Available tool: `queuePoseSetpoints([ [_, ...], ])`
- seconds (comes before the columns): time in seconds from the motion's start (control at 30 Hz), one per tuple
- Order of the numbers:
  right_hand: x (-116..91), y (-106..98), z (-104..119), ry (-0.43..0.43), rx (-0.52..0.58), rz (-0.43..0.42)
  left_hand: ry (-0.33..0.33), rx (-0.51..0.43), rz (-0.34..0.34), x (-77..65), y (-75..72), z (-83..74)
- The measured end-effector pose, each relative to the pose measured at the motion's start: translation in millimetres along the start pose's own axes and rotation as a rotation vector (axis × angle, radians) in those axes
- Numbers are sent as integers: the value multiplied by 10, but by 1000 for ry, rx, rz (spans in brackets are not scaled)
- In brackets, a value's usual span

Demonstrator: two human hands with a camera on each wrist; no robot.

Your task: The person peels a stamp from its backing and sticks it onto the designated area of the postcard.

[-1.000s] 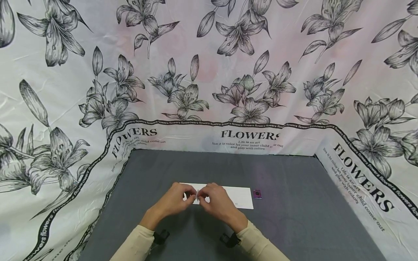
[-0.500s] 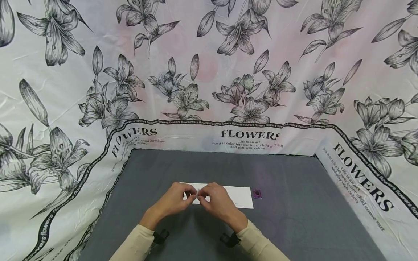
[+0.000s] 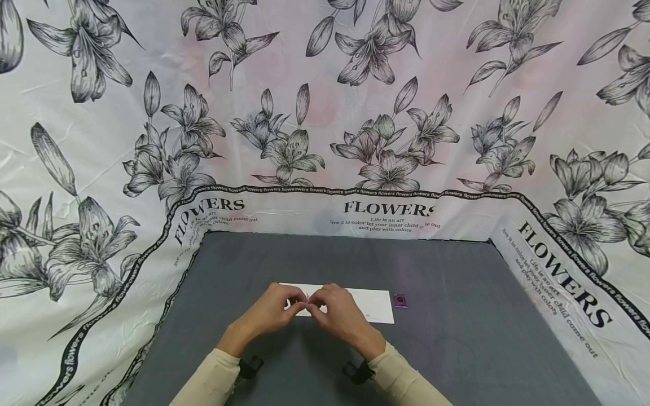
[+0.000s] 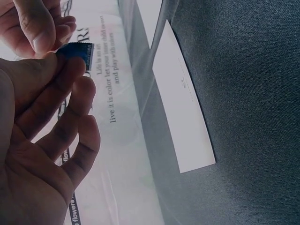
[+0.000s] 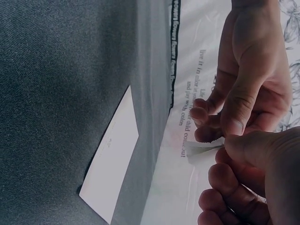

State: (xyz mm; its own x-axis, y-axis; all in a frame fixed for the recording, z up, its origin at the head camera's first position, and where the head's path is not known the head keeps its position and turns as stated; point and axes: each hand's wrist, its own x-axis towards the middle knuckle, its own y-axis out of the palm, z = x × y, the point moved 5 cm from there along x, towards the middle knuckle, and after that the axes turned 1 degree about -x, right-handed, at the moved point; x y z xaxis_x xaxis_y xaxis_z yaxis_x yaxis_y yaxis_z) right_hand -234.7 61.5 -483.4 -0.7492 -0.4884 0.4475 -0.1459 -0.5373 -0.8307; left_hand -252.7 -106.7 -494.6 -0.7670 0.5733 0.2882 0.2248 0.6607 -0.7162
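Observation:
Over the white strip of card (image 3: pixel 376 306), both hands meet fingertip to fingertip. My left hand (image 3: pixel 274 309) pinches a small serrated-edge packet between thumb and forefinger. The packet (image 4: pixel 77 50) looks blue in the left wrist view, with tiny print near its edge. From the right wrist side, its face (image 5: pixel 200 149) looks pale. My right hand (image 3: pixel 339 311) pinches the same packet right beside the left fingertips. Fingers cover most of the packet, so whether it is torn cannot be told.
A small purple square packet (image 3: pixel 400 301) lies just right of the card on the dark grey tabletop (image 3: pixel 457 338). Flower-printed white sheeting (image 3: pixel 284 214) rises behind the table and along its sides. A second white piece (image 4: pixel 151 18) shows at the left wrist view's top edge.
Both hands keep nearly the same place above the card. Their fingertips shift slightly, and less of the pale bit between them shows in the head view.

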Motion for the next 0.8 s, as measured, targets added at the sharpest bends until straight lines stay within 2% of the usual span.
queuePoseSetpoints([
  [0.33, -9, -3, 0, 5, -5, -2, 12, 8, 17, -5, 7, 9],
  [0.8, -24, -19, -16, 38, 7, -15, -13, 12, 16, -12, 12, 4],
])
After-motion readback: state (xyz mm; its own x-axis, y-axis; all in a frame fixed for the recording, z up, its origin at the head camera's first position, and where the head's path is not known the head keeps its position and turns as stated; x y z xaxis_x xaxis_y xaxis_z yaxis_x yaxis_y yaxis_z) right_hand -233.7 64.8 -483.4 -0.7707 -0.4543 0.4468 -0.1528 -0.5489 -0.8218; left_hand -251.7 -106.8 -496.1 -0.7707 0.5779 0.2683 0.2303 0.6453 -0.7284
